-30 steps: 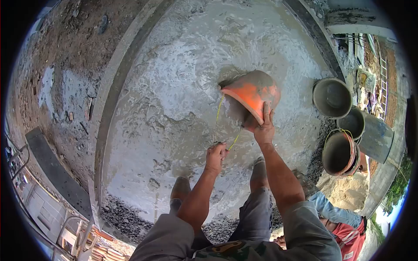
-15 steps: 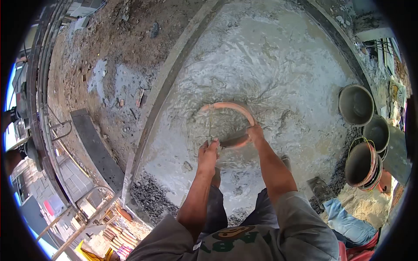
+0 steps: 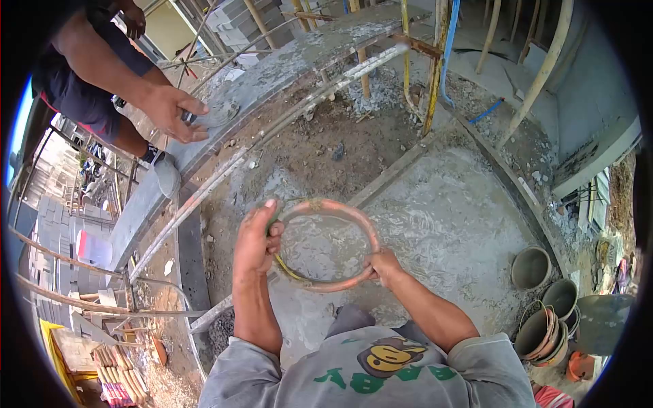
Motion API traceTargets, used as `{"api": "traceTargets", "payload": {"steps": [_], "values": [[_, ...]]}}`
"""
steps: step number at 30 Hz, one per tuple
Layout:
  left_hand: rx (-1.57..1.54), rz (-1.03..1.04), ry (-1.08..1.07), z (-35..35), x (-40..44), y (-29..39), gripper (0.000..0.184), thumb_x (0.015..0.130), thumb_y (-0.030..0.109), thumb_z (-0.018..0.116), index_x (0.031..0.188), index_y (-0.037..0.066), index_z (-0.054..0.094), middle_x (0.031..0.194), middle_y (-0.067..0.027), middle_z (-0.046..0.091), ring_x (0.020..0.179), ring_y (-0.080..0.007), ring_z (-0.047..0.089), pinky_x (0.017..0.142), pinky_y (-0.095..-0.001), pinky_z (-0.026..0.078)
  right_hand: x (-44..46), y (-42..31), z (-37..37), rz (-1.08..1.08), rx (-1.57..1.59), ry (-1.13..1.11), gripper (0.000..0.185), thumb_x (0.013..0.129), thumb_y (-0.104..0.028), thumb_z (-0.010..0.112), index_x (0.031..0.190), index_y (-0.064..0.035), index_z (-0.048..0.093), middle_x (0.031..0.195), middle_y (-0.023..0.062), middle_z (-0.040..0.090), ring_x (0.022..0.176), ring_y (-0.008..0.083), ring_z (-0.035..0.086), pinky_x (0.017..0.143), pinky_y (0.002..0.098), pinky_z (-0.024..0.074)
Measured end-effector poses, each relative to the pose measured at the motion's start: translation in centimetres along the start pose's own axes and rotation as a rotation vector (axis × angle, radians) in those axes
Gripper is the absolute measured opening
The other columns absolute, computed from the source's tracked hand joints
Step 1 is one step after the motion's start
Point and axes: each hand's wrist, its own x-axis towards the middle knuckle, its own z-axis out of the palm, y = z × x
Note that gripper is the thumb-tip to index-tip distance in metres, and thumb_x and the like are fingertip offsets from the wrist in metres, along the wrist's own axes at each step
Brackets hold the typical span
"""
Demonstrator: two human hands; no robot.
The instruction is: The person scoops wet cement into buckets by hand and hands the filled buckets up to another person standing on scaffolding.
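An orange-rimmed bucket is lifted in front of me, its round mouth facing up and wet grey mix showing inside. My left hand is closed at its left side, around what looks like the wire handle, thumb pointing up. On the right side of the rim, my right hand is closed too. Beneath spreads a pool of wet grey concrete. Another person's open hand reaches out from the upper left, apart from the bucket.
Several buckets stand at the right, near a smaller tub. A metal pipe rail crosses at the left, with a raised ledge behind it, where the other person's shoe rests. Concrete curbs border the pool.
The bucket has come up out of the wet concrete and moved left, turning mouth-up. My view has swung upward, and another person's arm and leg now show at upper left.
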Motion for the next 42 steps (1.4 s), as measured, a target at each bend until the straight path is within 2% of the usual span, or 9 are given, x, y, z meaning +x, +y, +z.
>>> {"api": "traceTargets", "payload": {"steps": [8,12,13,18,24,27,30,32,42], "values": [[-0.022,0.371,-0.263,-4.8,-3.3,21.2,0.033,0.088,0.04,0.05,0.105,0.011,0.051,0.059,0.0073,0.039,0.038,0.0023,0.026,0.032,-0.0125,0.017,-9.8,-17.1,12.9,-0.402,-0.15,-0.296,0.025,0.073,-0.007,0.058,0.088,0.0115,0.054,0.075,0.0186,0.06,0.062,0.026,0.064,0.059,0.0359,0.0566],[0.083,0.446,-0.158,-12.5,5.0,26.8,0.035,0.093,0.033,0.043,0.124,0.016,0.045,0.068,0.0044,0.045,0.039,0.0031,0.023,0.032,-0.0118,0.016,-10.1,-18.6,16.1,-0.636,-0.037,-0.334,0.031,0.075,-0.013,0.059,0.093,0.0118,0.054,0.078,0.0194,0.061,0.063,0.0296,0.063,0.053,0.0365,0.0533],[0.127,0.554,0.053,-12.3,5.9,26.6,0.042,0.094,0.033,0.041,0.128,0.01,0.042,0.096,-0.0031,0.06,0.038,0.0024,0.019,0.03,-0.0119,0.015,-10.4,-19.1,15.8,-0.695,-0.169,-0.315,0.025,0.073,-0.012,0.058,0.091,0.0058,0.057,0.075,0.0178,0.061,0.061,0.0262,0.063,0.05,0.0361,0.0503],[0.358,0.663,0.374,-14.8,11.3,24.3,0.042,0.092,0.03,0.045,0.126,0.006,0.044,0.101,-0.0066,0.059,0.059,-0.0049,0.031,0.05,-0.0188,0.024,-6.3,-14.0,6.7,-1.223,-0.675,0.006,0.031,0.07,-0.02,0.054,0.094,-0.0009,0.059,0.084,0.0218,0.062,0.085,0.0379,0.059,0.076,0.0429,0.0462],[0.594,1.1,0.871,-8.0,9.9,20.0,0.043,0.089,0.027,0.05,0.123,0.0,0.046,0.107,-0.0107,0.057,0.084,-0.0137,0.045,0.074,-0.0269,0.034,1.9,11.3,-22.4,-0.159,-0.563,0.627,0.038,0.073,-0.026,0.048,0.093,0.0029,0.063,0.102,0.0235,0.059,0.095,0.0373,0.057,0.084,0.0435,0.0453],[0.641,1.193,0.717,2.5,10.0,12.2,0.044,0.088,0.025,0.052,0.122,-0.002,0.047,0.111,-0.0128,0.056,0.097,-0.0181,0.052,0.086,-0.031,0.039,-0.4,24.8,-36.6,0.247,-0.483,0.701,0.041,0.07,-0.025,0.05,0.094,0.0048,0.063,0.103,0.025,0.059,0.097,0.0383,0.057,0.085,0.0403,0.0453],[0.754,0.611,0.001,16.2,11.4,-8.7,0.044,0.087,0.033,0.054,0.116,0.0,0.05,0.107,-0.0127,0.057,0.098,-0.0211,0.055,0.089,-0.0336,0.042,-5.2,28.5,-47.4,0.519,-0.375,0.846,0.04,0.072,-0.025,0.052,0.098,0.0033,0.063,0.106,0.0241,0.059,0.101,0.0369,0.056,0.088,0.0402,0.0442],[0.93,0.098,-0.284,21.7,11.4,-24.9,0.042,0.087,0.032,0.054,0.114,0.0,0.052,0.105,-0.0102,0.058,0.098,-0.0217,0.055,0.086,-0.0321,0.04,-3.9,31.3,-55.6,0.494,-0.453,0.987,0.043,0.072,-0.024,0.053,0.104,0.0044,0.058,0.105,0.025,0.059,0.101,0.0382,0.056,0.087,0.0413,0.0447],[0.911,-0.176,-0.914,51.1,2.3,-68.1,0.033,0.086,0.016,0.057,0.113,-0.002,0.052,0.104,-0.011,0.059,0.096,-0.016,0.055,0.086,-0.0286,0.043,7.3,25.5,-87.2,0.236,-0.763,1.379,0.062,0.073,-0.029,0.061,0.126,-0.0042,0.04,0.115,0.0229,0.049,0.105,0.0382,0.052,0.089,0.0418,0.0426]]}}
